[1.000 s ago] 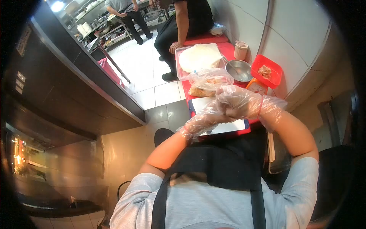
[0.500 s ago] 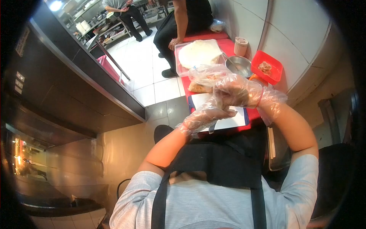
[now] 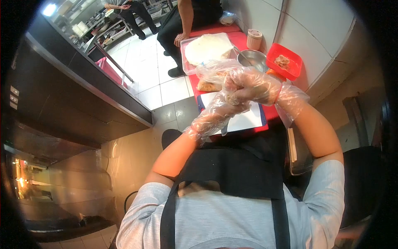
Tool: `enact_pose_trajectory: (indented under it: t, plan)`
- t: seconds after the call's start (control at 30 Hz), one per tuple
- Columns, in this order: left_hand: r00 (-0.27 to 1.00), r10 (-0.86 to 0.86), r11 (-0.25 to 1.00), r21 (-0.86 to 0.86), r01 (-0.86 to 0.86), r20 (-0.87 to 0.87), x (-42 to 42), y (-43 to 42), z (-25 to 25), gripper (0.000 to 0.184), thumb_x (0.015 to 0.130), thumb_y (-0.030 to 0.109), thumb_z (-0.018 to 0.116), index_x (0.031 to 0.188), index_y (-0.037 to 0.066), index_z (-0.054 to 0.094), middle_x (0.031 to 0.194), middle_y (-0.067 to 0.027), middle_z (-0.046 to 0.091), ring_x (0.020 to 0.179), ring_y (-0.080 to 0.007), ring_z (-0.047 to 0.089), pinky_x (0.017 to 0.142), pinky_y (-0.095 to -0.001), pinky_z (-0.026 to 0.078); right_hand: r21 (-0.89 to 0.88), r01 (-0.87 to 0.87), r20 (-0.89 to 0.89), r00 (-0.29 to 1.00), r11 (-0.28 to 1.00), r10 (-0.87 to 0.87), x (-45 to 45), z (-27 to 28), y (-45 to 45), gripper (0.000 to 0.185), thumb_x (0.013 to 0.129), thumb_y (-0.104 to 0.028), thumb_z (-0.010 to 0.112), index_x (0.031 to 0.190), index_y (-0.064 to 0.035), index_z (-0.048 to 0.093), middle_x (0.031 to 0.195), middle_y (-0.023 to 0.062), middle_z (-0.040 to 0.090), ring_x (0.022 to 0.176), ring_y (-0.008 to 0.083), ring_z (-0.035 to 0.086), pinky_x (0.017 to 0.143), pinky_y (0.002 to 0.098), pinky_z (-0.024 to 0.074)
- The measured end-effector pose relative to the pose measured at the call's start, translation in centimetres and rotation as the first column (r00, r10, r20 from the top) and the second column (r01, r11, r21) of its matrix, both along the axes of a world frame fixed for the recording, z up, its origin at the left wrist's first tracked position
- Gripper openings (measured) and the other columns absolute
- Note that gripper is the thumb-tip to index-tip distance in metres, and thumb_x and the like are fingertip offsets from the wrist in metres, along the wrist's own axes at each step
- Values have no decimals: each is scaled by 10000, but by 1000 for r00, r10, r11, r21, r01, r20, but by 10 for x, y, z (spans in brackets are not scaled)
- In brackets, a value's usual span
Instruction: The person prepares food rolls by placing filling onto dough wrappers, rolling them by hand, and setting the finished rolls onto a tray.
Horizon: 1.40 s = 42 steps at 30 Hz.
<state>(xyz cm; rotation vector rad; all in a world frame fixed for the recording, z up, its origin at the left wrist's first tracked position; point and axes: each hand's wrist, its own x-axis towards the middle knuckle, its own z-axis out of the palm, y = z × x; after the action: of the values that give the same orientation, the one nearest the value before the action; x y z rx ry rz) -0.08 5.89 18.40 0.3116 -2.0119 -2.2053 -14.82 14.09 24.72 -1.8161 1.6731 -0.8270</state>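
Observation:
My left hand (image 3: pixel 219 111) and my right hand (image 3: pixel 253 86), both in clear plastic gloves, meet above a white board (image 3: pixel 244 120) with dark blue ends. Their fingers are curled closely together, and whatever is between them is hidden. Just beyond my hands lies a clear plastic bag (image 3: pixel 211 69) with light brown food (image 3: pixel 207 86) at its near end. A clear tray (image 3: pixel 186 62) holds flat pale sheets (image 3: pixel 208 48) farther back. To the right are a metal bowl (image 3: pixel 256 59) with a spoon in it and a red container (image 3: pixel 295 66) holding a small pinkish mass (image 3: pixel 282 61).
A ribbed cup (image 3: pixel 254 40) stands by the tiled wall. An orange scale (image 3: pixel 275 75) is partly hidden behind my right hand. A seated person (image 3: pixel 186 20) rests a hand near the tray. Another person (image 3: pixel 134 16) stands by the shelves. A dark counter (image 3: pixel 78 79) is at left.
The view has shifted, so the surroundings sit higher and farther left. My hands parted slightly half a second ago and are now pressed together again.

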Motion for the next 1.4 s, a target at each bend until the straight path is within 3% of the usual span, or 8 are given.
enact_pose_trajectory:
  t: [0.3, 0.5, 0.63, 0.73, 0.93, 1.1, 1.27, 1.4]
  plan:
    - [986, 88, 984, 167, -65, -139, -14, -6, -26, 425, 885, 89, 695, 1260, 84, 497, 1076, -18, 549, 928, -131, 532, 766, -252, 484, 15, 151, 200, 968, 988, -151, 5, -21, 7, 120, 816, -99, 687, 912, -35, 653, 802, -4, 608, 778, 87, 545, 696, 264, 473]
    - [984, 2, 962, -270, -51, -177, -20, -23, -56, 439, 910, 201, 713, 1285, 82, 520, 1137, -71, 581, 1015, -184, 564, 762, -297, 534, -160, 51, 5, 999, 986, -51, -3, -28, 10, 131, 851, -81, 698, 963, -31, 651, 916, 27, 662, 803, 139, 604, 743, 285, 506]
    - [995, 62, 966, 245, -80, 83, -5, -16, -34, 421, 925, 287, 702, 1283, 114, 562, 1145, -55, 593, 1095, -159, 549, 939, -263, 445, -587, -118, -267, 962, 801, -54, -6, -46, 11, 179, 835, -30, 725, 1003, -38, 661, 977, 77, 677, 837, 191, 632, 794, 305, 521]
    - [981, 79, 992, 84, -95, 180, 1, -10, -4, 467, 944, 332, 680, 1339, 127, 538, 1195, -74, 593, 1146, -173, 551, 976, -273, 442, -480, 79, 109, 994, 874, -30, 6, -53, 16, 218, 795, 12, 742, 986, -50, 657, 932, 94, 659, 868, 236, 637, 800, 321, 528]
    - [999, 15, 961, -275, -4, 35, -5, -7, -5, 514, 859, 284, 748, 1294, 66, 583, 1106, -79, 648, 880, -177, 627, 585, -308, 542, -474, -158, -392, 919, 866, -47, 4, -12, 11, 103, 826, -91, 714, 872, -38, 639, 873, 153, 630, 807, 302, 611, 745, 364, 512]
    - [998, 39, 944, -328, -24, 39, -1, 0, 9, 461, 837, 219, 737, 1243, 48, 600, 961, -87, 642, 612, -154, 604, 373, -292, 498, 133, 46, -42, 998, 990, -41, -2, 4, -7, 132, 804, -72, 714, 918, -17, 675, 963, 106, 651, 856, 199, 609, 776, 360, 501]
    - [992, 43, 972, -235, -14, 117, 0, -6, 10, 853, 798, 103, 763, 1491, 149, 266, 1220, -157, 573, 903, -283, 642, 439, -429, 605, -30, -206, 208, 956, 978, 207, -16, -21, -7, 219, 827, -36, 713, 1042, -63, 681, 1039, 69, 625, 966, 175, 612, 865, 331, 522]
    - [993, -55, 987, -144, 71, 106, -2, -19, 0, 930, 810, 126, 772, 1536, 192, 194, 1411, -168, 470, 1133, -372, 586, 540, -528, 608, -413, -301, -270, 942, 860, 200, -15, -21, -2, 196, 837, -34, 722, 1024, -73, 680, 1095, 56, 633, 1014, 196, 617, 897, 323, 521]
